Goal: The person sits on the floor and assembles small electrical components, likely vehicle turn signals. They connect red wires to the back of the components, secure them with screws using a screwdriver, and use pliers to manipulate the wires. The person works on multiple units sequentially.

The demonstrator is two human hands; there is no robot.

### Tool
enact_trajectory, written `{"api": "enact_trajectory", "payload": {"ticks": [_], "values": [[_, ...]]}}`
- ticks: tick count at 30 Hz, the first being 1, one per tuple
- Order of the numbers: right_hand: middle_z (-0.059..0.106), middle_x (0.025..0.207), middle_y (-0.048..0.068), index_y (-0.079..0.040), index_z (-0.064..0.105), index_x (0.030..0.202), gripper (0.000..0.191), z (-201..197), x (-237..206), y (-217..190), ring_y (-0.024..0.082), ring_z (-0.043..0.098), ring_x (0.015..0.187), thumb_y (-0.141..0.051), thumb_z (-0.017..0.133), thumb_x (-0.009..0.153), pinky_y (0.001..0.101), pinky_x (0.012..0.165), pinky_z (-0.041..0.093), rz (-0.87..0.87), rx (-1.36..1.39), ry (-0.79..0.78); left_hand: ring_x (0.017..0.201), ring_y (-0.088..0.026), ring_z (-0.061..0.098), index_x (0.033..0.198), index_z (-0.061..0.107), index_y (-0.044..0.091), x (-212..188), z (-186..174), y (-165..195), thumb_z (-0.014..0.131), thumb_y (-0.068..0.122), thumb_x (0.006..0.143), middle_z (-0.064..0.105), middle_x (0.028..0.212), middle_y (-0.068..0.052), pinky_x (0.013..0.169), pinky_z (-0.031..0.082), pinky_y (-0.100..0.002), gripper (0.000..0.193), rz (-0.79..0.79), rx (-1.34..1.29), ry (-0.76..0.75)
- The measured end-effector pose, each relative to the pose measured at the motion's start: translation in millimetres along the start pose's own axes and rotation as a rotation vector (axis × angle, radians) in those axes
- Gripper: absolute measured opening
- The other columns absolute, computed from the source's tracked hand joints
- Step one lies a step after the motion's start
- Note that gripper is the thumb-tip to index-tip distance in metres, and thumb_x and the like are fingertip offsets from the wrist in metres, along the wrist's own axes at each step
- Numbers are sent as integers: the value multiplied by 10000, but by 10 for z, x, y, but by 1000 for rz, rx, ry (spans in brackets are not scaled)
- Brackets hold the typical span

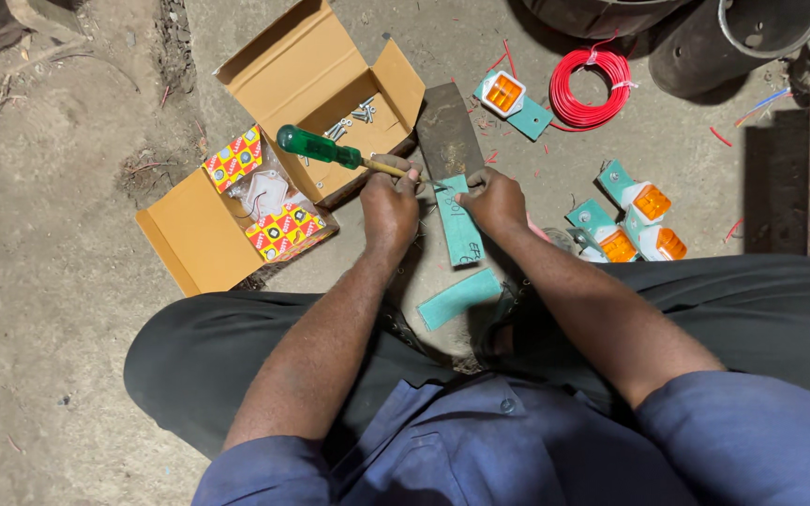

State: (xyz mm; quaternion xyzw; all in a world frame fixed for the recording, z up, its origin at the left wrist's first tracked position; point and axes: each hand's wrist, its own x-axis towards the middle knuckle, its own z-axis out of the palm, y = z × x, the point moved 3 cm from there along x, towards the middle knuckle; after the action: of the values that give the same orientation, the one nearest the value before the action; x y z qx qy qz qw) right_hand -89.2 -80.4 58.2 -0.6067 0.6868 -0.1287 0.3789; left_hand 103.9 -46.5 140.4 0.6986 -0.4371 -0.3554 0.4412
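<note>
1. The left hand (388, 208) is closed around the shaft of a green-handled screwdriver (330, 150), whose tip points at a teal metal bracket (459, 225).
2. The right hand (494, 200) pinches the bracket's upper end between curled fingers, holding it upright over the concrete floor (58, 281) between the seated person's knees.
3. A second teal strip (458, 298) lies on the floor just below the held one; a dark flat metal plate (446, 131) rests behind the hands.
4. An open cardboard box (274, 141) beside the left hand holds loose screws and small bright packets.
5. To the right lie several orange lamps on teal brackets (635, 220); another orange lamp (503, 94) and a red wire coil (592, 89) sit toward the top edge.
</note>
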Motion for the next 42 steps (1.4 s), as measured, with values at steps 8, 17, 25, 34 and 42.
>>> {"api": "enact_trajectory", "payload": {"ticks": [8, 17, 25, 34, 42], "values": [[770, 917, 114, -65, 734, 1030, 404, 28, 20, 30, 235, 752, 828, -258, 910, 723, 357, 770, 570, 5, 23, -13, 801, -228, 747, 983, 627, -2, -14, -2, 30, 675, 50, 955, 716, 867, -148, 727, 569, -353, 76, 6, 46, -33], [764, 903, 122, -53, 728, 1027, 412, 19, 44, -4, 236, 747, 812, -251, 916, 720, 358, 762, 569, -15, 9, -18, 847, -246, 743, 950, 682, -20, -8, -6, -31, 681, 60, 964, 724, 930, -147, 747, 563, -367, 81, 35, 117, -60], [763, 883, 99, -44, 719, 1029, 412, 34, 65, -2, 216, 740, 815, -242, 914, 725, 353, 759, 567, -22, 7, -42, 851, -232, 735, 998, 642, -25, -34, -18, -10, 672, 51, 959, 725, 923, -142, 774, 566, -350, 91, 12, 62, -63], [763, 883, 107, -57, 733, 1006, 363, 60, 72, -2, 250, 747, 834, -271, 883, 754, 373, 775, 566, -6, -4, -41, 902, -316, 715, 964, 639, -10, -51, 50, 62, 681, 30, 950, 683, 1023, -182, 788, 563, -387, 59, 272, 183, -19], [639, 1256, 242, -52, 661, 1187, 551, -526, 14, 370, 411, 624, 1142, -494, 734, 865, 510, 947, 503, 182, -368, -78, 869, -368, 718, 998, 634, -7, 32, 189, -61, 675, 77, 967, 696, 956, -196, 764, 574, -426, 99, 227, 229, -145]]}}
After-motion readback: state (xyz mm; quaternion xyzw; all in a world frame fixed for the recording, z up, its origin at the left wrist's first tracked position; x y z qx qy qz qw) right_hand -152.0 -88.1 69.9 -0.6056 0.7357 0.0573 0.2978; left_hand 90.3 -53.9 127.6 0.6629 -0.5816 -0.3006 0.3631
